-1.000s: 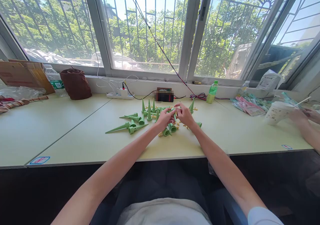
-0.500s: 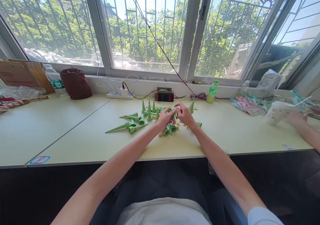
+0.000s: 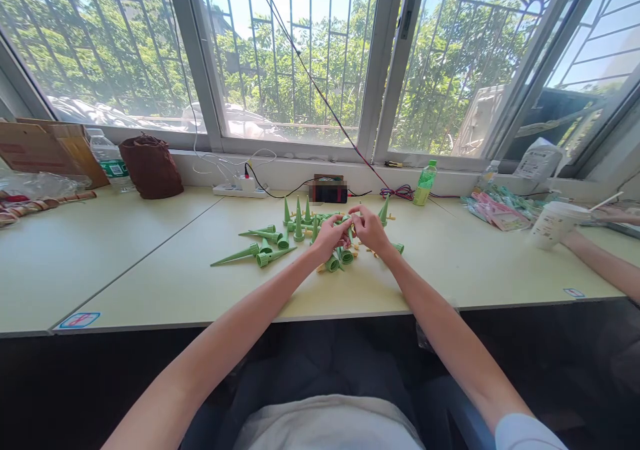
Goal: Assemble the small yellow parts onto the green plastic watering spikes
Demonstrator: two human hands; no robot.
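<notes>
One green spike [image 3: 351, 235], centre frame over the table [image 3: 175, 283]: grasped between fingers of my left hand [image 3: 330, 237] and right hand [image 3: 370, 229]. Step, as judged: two-handed manipulation. Next move requires steady fingertip control.

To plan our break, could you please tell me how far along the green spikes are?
Green spikes standing upright may be done, though I can't confirm. One green piece is between the left hand and right hand. Spikes lying loose on the table, near yellow pieces, seem left.

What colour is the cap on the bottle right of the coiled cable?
Green cap, seen in the head view.
</notes>
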